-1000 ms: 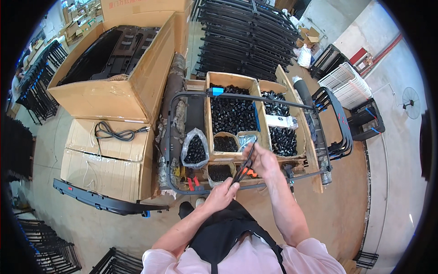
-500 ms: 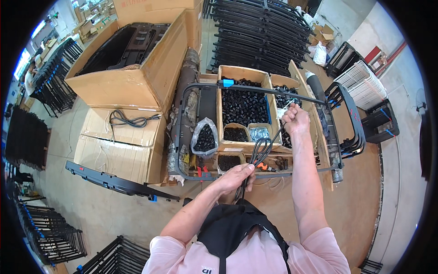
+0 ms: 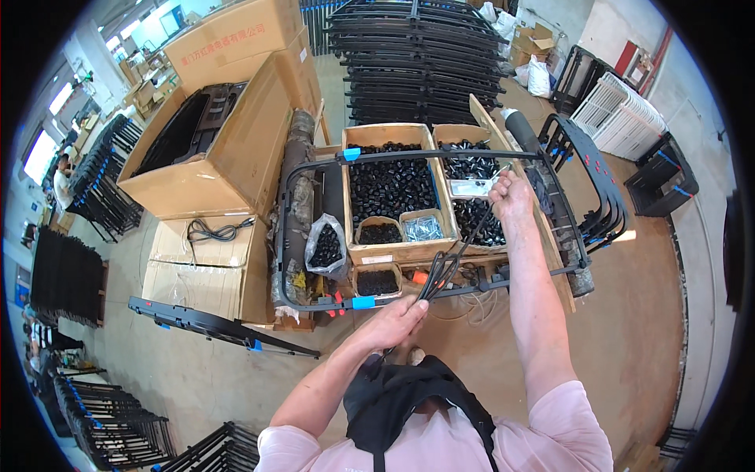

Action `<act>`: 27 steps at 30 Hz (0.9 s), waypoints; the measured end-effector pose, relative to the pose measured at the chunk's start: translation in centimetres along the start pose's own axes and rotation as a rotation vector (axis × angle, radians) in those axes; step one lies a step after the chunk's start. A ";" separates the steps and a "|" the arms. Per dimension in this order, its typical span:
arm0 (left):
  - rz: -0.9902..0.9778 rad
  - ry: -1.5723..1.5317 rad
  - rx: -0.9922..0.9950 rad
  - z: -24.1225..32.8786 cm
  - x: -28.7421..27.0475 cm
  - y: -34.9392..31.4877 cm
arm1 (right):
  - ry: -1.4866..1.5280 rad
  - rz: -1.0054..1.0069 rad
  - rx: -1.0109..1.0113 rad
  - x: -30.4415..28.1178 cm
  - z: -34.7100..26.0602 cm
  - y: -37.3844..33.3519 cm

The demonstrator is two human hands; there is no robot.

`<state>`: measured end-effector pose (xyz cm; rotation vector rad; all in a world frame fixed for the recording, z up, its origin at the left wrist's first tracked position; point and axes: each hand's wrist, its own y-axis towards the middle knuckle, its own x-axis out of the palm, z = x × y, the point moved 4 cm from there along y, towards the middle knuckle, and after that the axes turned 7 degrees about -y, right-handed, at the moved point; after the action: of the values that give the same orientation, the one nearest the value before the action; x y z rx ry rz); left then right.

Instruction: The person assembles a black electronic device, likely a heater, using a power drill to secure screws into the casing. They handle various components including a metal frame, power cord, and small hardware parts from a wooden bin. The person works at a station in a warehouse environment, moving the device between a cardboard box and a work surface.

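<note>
A bundle of black cable (image 3: pixel 442 275) in long loops is gripped near its lower part by my left hand (image 3: pixel 399 321), in front of the bench. My right hand (image 3: pixel 511 197), farther off and to the right, pinches one end of this cable, with a strand running between the two hands; the tip in its fingers is too small to make out. Both hands are closed. A black rectangular tube frame (image 3: pixel 472 155) with blue pieces on it lies across the bins beneath my arms.
A wooden bin (image 3: pixel 399 250) holds black plastic parts and small trays of screws. Beside it sit a plastic bag (image 3: pixel 325 248) of black pieces and a silvery-white flat item (image 3: pixel 470 188). Another coiled cable (image 3: pixel 216 230) lies on a cardboard box (image 3: pixel 197 271). Black frames (image 3: pixel 413 63) are stacked behind.
My view has shifted, so the bench sits farther left. Both hands keep hold of the cable, and the loops hang slightly lower in the picture.
</note>
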<state>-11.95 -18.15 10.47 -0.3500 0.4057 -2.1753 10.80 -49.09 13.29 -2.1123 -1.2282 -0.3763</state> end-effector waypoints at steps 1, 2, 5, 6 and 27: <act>0.018 0.008 -0.017 -0.5 0.6 -0.3 | -0.035 -0.007 -0.021 -0.6 0.0 -0.3; 0.055 0.070 0.006 -0.9 1.2 -0.8 | -0.072 -0.018 -0.041 -0.8 0.7 -1.4; 0.132 0.170 -0.127 -3.7 2.5 -3.2 | -0.187 -0.215 -0.085 -0.6 2.3 -7.3; 0.143 0.169 -0.123 -7.1 2.6 -4.0 | -0.280 -0.321 -0.066 0.1 3.1 -10.3; 0.705 -0.587 0.540 -1.6 2.3 -8.9 | -1.099 -1.257 -0.349 -3.3 9.5 -31.1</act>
<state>-20.23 -14.69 12.92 -0.4347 -0.3481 -1.3313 -18.10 -34.28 16.72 -1.4311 -3.2747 0.1555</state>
